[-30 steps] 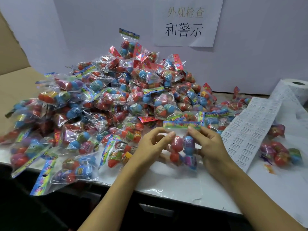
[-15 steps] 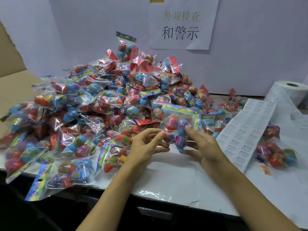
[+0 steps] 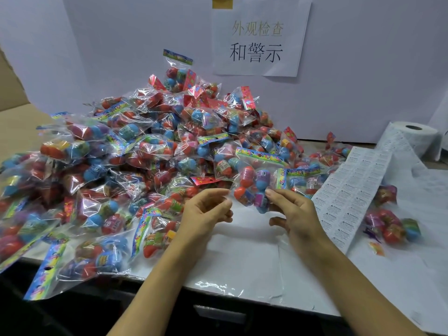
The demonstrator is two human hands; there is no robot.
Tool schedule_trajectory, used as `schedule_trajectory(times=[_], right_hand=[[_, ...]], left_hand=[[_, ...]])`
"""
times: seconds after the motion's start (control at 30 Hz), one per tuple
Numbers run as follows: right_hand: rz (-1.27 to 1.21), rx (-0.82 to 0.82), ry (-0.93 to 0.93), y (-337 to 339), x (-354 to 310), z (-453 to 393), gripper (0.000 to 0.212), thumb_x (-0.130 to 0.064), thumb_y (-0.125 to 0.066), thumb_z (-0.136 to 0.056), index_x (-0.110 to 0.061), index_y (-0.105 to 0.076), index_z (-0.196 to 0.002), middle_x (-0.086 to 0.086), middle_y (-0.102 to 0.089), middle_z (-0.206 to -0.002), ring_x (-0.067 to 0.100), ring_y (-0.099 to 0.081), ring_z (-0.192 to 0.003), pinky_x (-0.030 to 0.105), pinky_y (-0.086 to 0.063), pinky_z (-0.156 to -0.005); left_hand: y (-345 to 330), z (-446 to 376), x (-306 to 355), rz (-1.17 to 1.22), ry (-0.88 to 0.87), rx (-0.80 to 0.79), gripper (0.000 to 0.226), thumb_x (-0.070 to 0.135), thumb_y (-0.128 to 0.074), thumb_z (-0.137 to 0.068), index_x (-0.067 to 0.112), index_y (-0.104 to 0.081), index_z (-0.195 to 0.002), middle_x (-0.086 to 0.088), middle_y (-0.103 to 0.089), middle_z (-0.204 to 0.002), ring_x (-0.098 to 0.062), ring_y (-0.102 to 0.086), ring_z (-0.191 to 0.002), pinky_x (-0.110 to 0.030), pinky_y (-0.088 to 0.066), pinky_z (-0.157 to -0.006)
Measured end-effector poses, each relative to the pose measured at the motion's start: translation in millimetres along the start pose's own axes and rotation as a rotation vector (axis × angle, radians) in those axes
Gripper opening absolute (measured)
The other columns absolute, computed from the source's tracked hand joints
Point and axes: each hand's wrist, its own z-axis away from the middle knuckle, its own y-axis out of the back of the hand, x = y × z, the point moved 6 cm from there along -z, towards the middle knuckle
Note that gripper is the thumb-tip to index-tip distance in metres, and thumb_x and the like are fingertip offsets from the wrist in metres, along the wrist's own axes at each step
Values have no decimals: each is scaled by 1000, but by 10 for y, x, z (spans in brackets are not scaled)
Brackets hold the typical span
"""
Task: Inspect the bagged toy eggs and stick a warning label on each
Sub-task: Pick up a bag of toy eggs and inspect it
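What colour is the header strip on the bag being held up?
Multicoloured, mostly green and blue, on the held bag pinched by the right hand; head view.

Right hand (image 3: 294, 212) pinches a bag of eggs (image 3: 254, 185); left hand (image 3: 206, 209) curled beside it.

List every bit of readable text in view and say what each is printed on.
"外观检查" in faint tan, top line of the paper sign on the back wall.
"和警示" in black, second line of that sign.
Label sheet: rows of tiny print, too small to read.
Label roll: print too small to read.
Bag headers and egg stickers, including the held bag: blurred, unreadable.
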Motion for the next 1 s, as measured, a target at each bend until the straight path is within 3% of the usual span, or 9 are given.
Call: schedule_trajectory(times=[0.17, 0.27, 0.37, 0.47, 0.57, 0.73, 0.83, 0.9, 1.0], right_hand=[[-9, -37, -9, -44, 0, 3, 13, -17, -71, -91, -23, -82, -85, 7, -77, -85, 12, -71, -72, 24, -51, -51], [-25, -33, -28, -38, 2, 3, 12, -19, -71, -91, -22, -82, -86, 7, -77, -86, 12, -71, -72, 24, -50, -51], [-46, -20, -53, -8, 8, -5, 16, -19, -70, -91, -18, -81, -80, 5, -75, -80, 10, -69, -66, 23, -49, -48], [-47, -47, -102, -34, 36, 9, 19, -18, -70, -92, -13, -82, -77, 5, -72, -73, 10, -66, -61, 24, -50, -46], [-30, -89, -148, -76, 66, 19, 21, -21, -70, -92, -9, -81, -78, 10, -71, -72, 14, -65, -59, 26, -51, -45], [-19, -73, -132, -60, 57, 12, 40, -50, -72, -81, -14, -77, -63, 9, -64, -61, 16, -54, -46, 23, -39, -40], [-11, 24, -97, 21, 62, -25, 47, -59, -73, -70, -19, -63, -48, 2, -51, -51, 12, -41, -44, 21, -29, -41], [8, 32, -54, 49, 51, -37, 46, -62, -74, -68, -21, -64, -51, 0, -50, -55, 11, -41, -48, 21, -29, -44], [56, -64, 18, -19, 6, -4, 47, -66, -75, -76, -19, -75, -76, -1, -68, -75, 9, -58, -63, 19, -41, -50]], left_hand=[[12, -23, 29, 19, -26, 14, 33, -3, -69, -85, 25, -77, -100, -6, -61, -75, -15, -58, -62, -25, -51, -59], [18, -8, 51, -37, -43, 28, 43, 3, -62, -73, 31, -78, -103, -1, -68, -83, -16, -63, -73, -23, -53, -63], [14, 33, 110, -312, -185, 5, 82, 2, -52, -72, 56, -55, -134, 13, -62, -129, -5, -60, -117, -23, -57, -87], [-101, 77, 164, -553, -308, -100, 99, 3, -59, -77, 60, -26, -150, 21, -21, -165, -1, -24, -151, -28, -36, -115], [-140, 68, 179, -686, -366, -125, 75, 7, -79, -86, 42, -48, -145, 16, -21, -166, -2, -13, -154, -32, -21, -122], [-130, 81, 147, -509, -249, -126, 32, 28, -85, -83, 30, -75, -113, 9, -66, -133, 1, -47, -138, -19, -38, -108], [-109, 99, 159, -264, -189, -84, 25, 36, -77, -85, 14, -74, -96, -2, -77, -88, -16, -73, -84, -26, -56, -76], [-114, 109, 159, -243, -154, -89, 29, 35, -76, -90, 7, -72, -96, -7, -74, -74, -21, -69, -66, -31, -55, -63], [-161, 121, 124, -210, -77, -131, 30, 32, -71, -90, 4, -72, -99, -12, -74, -75, -21, -69, -63, -29, -55, -58]])
